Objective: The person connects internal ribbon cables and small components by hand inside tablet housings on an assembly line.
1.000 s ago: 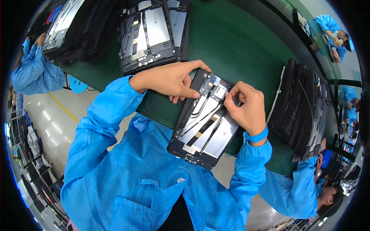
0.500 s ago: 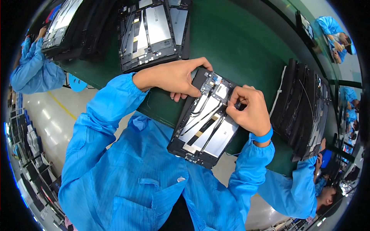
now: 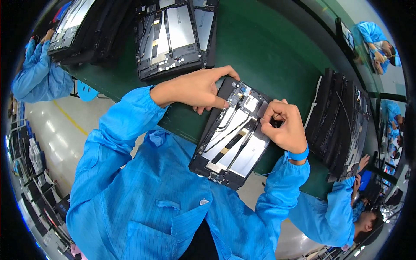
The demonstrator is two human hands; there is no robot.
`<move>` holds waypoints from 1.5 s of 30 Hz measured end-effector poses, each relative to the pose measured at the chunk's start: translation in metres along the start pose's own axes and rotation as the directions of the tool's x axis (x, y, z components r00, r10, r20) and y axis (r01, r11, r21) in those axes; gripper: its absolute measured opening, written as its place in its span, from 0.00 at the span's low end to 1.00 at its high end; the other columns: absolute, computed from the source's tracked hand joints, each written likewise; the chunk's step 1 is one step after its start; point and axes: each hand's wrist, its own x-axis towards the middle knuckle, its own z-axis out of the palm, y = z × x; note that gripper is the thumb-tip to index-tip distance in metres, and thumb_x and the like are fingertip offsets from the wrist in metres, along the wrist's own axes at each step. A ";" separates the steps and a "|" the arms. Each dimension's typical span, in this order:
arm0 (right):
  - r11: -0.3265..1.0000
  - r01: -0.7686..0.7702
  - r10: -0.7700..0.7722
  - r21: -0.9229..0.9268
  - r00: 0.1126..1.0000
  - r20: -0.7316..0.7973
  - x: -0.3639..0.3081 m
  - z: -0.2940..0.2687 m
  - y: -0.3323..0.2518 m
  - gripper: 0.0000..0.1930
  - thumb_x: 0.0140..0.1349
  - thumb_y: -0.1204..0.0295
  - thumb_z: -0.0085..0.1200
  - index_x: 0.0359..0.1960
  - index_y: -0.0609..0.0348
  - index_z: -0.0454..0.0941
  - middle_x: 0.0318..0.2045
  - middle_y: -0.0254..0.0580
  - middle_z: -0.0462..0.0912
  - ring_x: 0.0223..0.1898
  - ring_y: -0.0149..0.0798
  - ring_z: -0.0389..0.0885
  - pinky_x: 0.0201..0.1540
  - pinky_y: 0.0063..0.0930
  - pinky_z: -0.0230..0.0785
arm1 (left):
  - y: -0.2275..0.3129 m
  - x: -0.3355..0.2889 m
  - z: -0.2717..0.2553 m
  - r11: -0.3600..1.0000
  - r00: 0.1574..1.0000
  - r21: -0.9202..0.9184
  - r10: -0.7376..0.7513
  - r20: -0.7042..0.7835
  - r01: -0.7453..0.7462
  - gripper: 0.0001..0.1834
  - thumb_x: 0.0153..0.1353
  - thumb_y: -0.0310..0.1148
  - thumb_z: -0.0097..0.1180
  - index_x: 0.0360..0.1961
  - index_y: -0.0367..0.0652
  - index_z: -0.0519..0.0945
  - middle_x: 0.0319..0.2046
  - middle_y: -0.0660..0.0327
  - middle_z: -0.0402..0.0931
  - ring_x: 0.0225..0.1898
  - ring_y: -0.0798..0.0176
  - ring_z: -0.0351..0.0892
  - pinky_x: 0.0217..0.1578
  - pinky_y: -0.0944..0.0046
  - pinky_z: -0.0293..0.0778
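Note:
An opened tablet point(image 3: 236, 134) lies tilted at the front edge of the green table, its silver plates, dark ribbon cables and small circuit boards exposed. My left hand point(image 3: 195, 89) grips its upper left corner, thumb on the near side and index finger reaching over the top edge. Over the tablet's right side, my right hand point(image 3: 286, 125) is closed in a pinch, thumb against the curled index finger. Whatever sits between those fingertips, if anything, is hidden. A blue band point(image 3: 299, 155) circles my right wrist.
Behind my left hand, opened tablets point(image 3: 180, 34) lie stacked. A taller stack of dark tablets point(image 3: 93, 39) stands at the far left, another stack point(image 3: 336, 121) at the right. The green table point(image 3: 268, 47) stretches behind. A co-worker's blue sleeve point(image 3: 331, 216) is at the lower right.
My right hand has shifted slightly right, away from the tablet's middle, still pinched. My left hand and the tablet have barely moved.

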 end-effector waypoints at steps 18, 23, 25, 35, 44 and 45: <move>0.979 0.117 -0.101 -0.165 0.990 0.100 -0.008 0.007 -0.005 0.07 0.44 0.73 0.70 0.20 0.55 0.82 0.20 0.38 0.77 0.31 0.41 0.69 0.47 0.40 0.53 | -0.046 -0.022 0.073 0.743 0.588 0.531 0.658 -0.470 -0.407 0.07 0.64 0.29 0.75 0.43 0.44 0.91 0.31 0.60 0.82 0.28 0.55 0.84 0.28 0.56 0.79; 0.980 0.109 -0.093 -0.167 0.990 0.106 -0.008 0.007 -0.007 0.07 0.44 0.73 0.70 0.20 0.55 0.82 0.21 0.39 0.77 0.32 0.41 0.70 0.48 0.40 0.53 | -0.050 -0.017 0.083 0.659 0.501 0.644 0.738 -0.453 -0.389 0.09 0.61 0.27 0.75 0.43 0.44 0.92 0.31 0.62 0.81 0.29 0.56 0.85 0.28 0.57 0.80; 0.982 0.104 -0.089 -0.157 0.991 0.100 -0.009 0.006 -0.007 0.07 0.43 0.73 0.70 0.20 0.55 0.82 0.21 0.39 0.77 0.32 0.42 0.70 0.48 0.40 0.53 | -0.053 -0.016 0.085 0.642 0.460 0.653 0.758 -0.462 -0.402 0.12 0.59 0.21 0.74 0.45 0.40 0.93 0.31 0.59 0.82 0.27 0.58 0.84 0.25 0.60 0.77; 0.982 0.130 -0.113 -0.138 0.986 0.121 -0.009 0.004 -0.001 0.07 0.44 0.73 0.70 0.20 0.55 0.82 0.20 0.37 0.74 0.31 0.40 0.70 0.47 0.40 0.53 | -0.041 -0.013 0.084 0.662 0.531 0.661 0.723 -0.442 -0.353 0.11 0.61 0.23 0.72 0.46 0.39 0.89 0.34 0.58 0.81 0.31 0.53 0.85 0.28 0.55 0.81; 0.986 0.142 -0.138 -0.082 0.989 0.052 -0.013 0.002 0.003 0.06 0.46 0.75 0.69 0.21 0.55 0.82 0.20 0.35 0.76 0.32 0.39 0.69 0.49 0.37 0.54 | -0.017 -0.015 0.092 0.676 0.585 0.712 0.660 -0.470 -0.190 0.14 0.57 0.27 0.75 0.43 0.41 0.85 0.34 0.57 0.76 0.35 0.51 0.79 0.34 0.52 0.76; 0.986 0.141 -0.138 -0.083 0.989 0.049 -0.013 0.002 0.002 0.06 0.46 0.75 0.69 0.21 0.55 0.82 0.20 0.35 0.76 0.32 0.39 0.69 0.49 0.37 0.54 | -0.016 -0.013 0.091 0.723 0.611 0.657 0.624 -0.487 -0.214 0.16 0.56 0.29 0.76 0.43 0.41 0.83 0.35 0.57 0.75 0.37 0.50 0.78 0.37 0.52 0.75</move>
